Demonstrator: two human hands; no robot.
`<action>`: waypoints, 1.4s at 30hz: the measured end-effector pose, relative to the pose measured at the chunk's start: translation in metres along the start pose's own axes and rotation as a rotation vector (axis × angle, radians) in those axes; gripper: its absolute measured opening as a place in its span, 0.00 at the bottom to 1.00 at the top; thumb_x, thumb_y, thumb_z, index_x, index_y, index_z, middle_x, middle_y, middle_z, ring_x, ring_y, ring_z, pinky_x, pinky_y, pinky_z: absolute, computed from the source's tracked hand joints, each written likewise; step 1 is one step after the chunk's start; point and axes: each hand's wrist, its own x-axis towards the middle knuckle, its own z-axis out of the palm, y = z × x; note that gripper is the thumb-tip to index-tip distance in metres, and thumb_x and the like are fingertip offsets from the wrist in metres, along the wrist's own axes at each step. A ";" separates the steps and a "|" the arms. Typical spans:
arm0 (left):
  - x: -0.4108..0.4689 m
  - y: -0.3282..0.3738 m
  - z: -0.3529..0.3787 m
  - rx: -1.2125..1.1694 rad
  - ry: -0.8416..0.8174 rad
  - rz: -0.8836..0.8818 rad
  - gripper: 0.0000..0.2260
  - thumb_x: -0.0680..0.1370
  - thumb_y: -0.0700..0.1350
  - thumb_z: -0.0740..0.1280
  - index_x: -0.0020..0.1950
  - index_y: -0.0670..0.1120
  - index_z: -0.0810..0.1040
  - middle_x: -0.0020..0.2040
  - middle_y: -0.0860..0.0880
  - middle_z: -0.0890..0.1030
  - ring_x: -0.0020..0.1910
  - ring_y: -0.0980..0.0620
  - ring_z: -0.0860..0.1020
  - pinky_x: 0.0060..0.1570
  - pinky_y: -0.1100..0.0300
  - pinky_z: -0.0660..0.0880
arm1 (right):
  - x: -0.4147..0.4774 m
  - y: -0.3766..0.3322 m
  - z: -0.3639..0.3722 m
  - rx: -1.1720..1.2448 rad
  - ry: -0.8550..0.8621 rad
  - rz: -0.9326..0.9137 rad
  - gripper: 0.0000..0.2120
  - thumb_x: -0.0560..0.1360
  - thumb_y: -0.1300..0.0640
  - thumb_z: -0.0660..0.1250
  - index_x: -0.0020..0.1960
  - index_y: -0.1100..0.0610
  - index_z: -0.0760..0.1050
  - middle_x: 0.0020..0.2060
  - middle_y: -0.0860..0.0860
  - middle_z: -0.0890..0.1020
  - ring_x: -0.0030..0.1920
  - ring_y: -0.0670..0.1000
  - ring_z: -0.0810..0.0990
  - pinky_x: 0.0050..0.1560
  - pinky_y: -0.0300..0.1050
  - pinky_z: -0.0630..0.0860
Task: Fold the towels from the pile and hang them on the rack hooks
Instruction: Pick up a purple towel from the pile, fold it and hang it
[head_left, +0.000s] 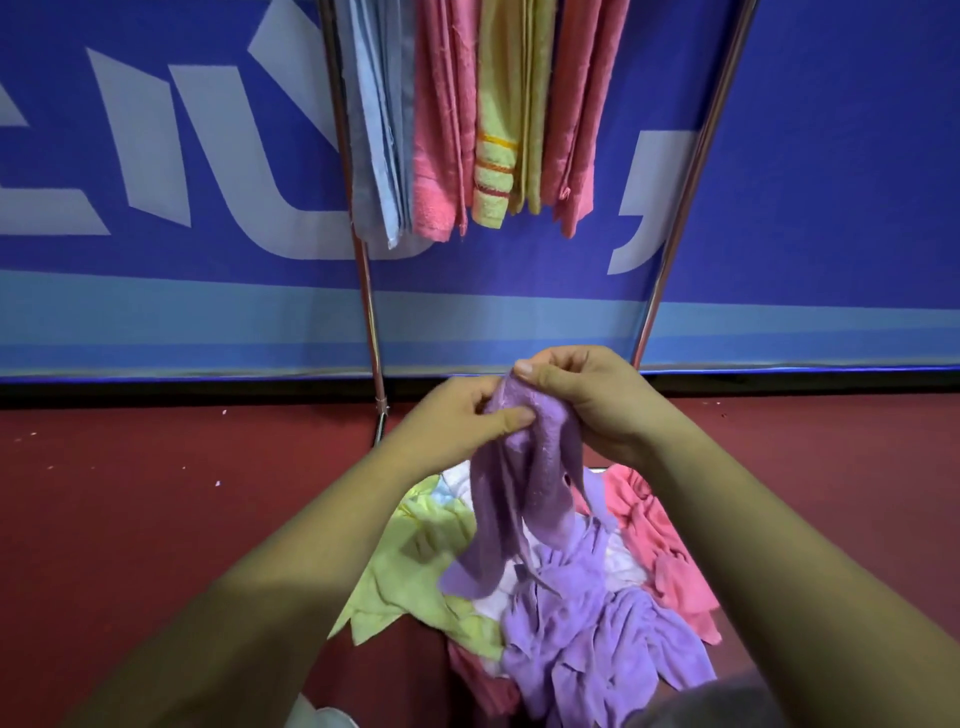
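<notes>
A purple towel (524, 488) hangs crumpled from both my hands above the pile. My left hand (457, 426) pinches its upper edge from the left, and my right hand (587, 400) grips the top corner from the right. Below lies the pile of towels (571, 623): purple in the middle, yellow-green on the left, pink on the right, white underneath. On the metal rack (366, 291) ahead hang folded towels: a light blue one (376, 130), a pink one (441, 130), a yellow striped one (504, 130) and another pink one (582, 114). The hooks are out of view.
The rack's two chrome legs (675, 208) slant down to the red floor (156, 493) just behind the pile. A blue banner with pale lettering (156, 156) fills the wall behind the rack.
</notes>
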 end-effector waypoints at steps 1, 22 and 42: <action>0.003 0.000 -0.003 -0.008 0.044 0.013 0.14 0.74 0.50 0.70 0.48 0.40 0.81 0.40 0.50 0.79 0.41 0.56 0.74 0.45 0.57 0.71 | 0.001 -0.001 -0.003 -0.020 0.009 -0.015 0.08 0.68 0.58 0.74 0.40 0.62 0.79 0.34 0.57 0.83 0.35 0.52 0.81 0.39 0.43 0.79; 0.007 -0.005 -0.038 -0.362 0.443 -0.109 0.05 0.72 0.42 0.67 0.45 0.43 0.78 0.41 0.43 0.76 0.41 0.49 0.73 0.40 0.58 0.68 | -0.001 0.011 -0.036 -0.218 0.054 -0.027 0.12 0.78 0.65 0.66 0.37 0.57 0.76 0.30 0.52 0.73 0.32 0.47 0.70 0.38 0.38 0.72; 0.012 0.002 -0.024 -0.487 0.498 -0.083 0.08 0.78 0.45 0.68 0.39 0.45 0.77 0.36 0.47 0.75 0.36 0.52 0.72 0.38 0.58 0.69 | -0.005 0.018 -0.071 -0.561 0.122 0.106 0.04 0.72 0.63 0.74 0.39 0.60 0.80 0.32 0.51 0.78 0.35 0.48 0.76 0.43 0.45 0.76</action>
